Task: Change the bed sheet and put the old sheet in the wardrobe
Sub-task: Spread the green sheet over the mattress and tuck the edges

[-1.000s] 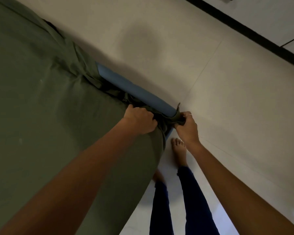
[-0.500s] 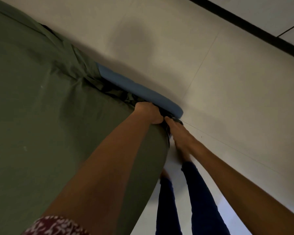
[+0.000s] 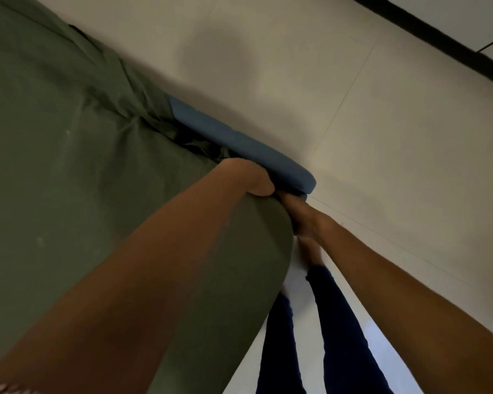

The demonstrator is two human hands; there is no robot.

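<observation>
A green sheet point(image 3: 69, 166) covers the mattress and fills the left of the view. It bunches in folds along the far edge, beside a blue padded edge point(image 3: 239, 143). My left hand point(image 3: 248, 177) curls over the near corner of the mattress and grips the sheet there, with its fingertips hidden behind the corner. My right hand point(image 3: 299, 214) reaches in flat from the right. Its fingers push into the gap under the same corner, below the blue edge, and their tips are hidden.
Pale floor tiles point(image 3: 382, 137) spread to the right of the bed. A dark skirting strip point(image 3: 439, 41) runs along the wall at top right. My legs in dark trousers point(image 3: 339, 322) and a bare foot stand close against the bed corner.
My right hand has let go of the pinched tail of sheet and slid flat under the corner. My left hand has shifted onto the corner. The loose sheet end no longer shows.
</observation>
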